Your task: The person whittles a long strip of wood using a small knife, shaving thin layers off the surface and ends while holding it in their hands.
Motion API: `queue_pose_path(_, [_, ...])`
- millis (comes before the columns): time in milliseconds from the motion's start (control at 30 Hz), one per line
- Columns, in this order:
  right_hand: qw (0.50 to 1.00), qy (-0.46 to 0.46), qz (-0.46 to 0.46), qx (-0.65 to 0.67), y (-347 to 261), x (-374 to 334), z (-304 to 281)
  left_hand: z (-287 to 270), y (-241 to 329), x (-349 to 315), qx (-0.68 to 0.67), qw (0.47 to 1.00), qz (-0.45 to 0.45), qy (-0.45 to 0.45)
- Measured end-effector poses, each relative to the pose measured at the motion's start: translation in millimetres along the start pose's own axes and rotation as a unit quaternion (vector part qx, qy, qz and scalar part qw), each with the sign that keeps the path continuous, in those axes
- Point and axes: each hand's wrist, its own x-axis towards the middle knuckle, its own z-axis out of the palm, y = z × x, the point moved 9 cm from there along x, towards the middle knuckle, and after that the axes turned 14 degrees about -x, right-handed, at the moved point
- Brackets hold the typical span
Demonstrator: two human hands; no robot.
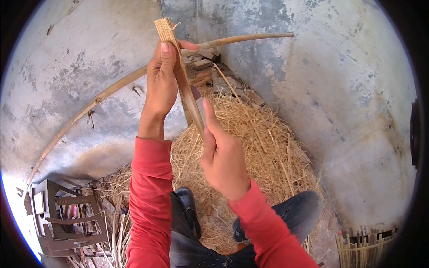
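Observation:
My left hand [161, 87] is closed around the upper part of a flat split bamboo strip [166, 29], its thumb pressed on the front face. A thin curl of shaving sticks out near the strip's top end. The strip slants down toward my right hand [225, 163], which is closed on a knife. Part of the knife's blade [199, 98] shows beside the strip's right edge; its handle is hidden in my fingers. My right index finger lies stretched along the blade. The lower end of the strip is blurred near my right hand.
A heap of pale shavings [241, 116] covers the floor around my feet. One long bent bamboo pole [118, 85] spans the corner behind my left hand. Bricks [202, 64] lie in the corner. A broken wooden stool [73, 219] stands lower left, a slatted bamboo basket [359, 250] lower right.

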Motion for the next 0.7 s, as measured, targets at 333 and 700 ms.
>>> queue_pose_path(333, [0.961, -0.205, 0.092, -0.158, 53, -58, 1, 50, 18, 1, 0.112, 0.986, 0.09, -0.086])
queue_pose_path(700, [0.996, 0.018, -0.015, -0.085, -32, 26, -82, 41, 22, 9, 0.026, 0.994, 0.087, -0.058])
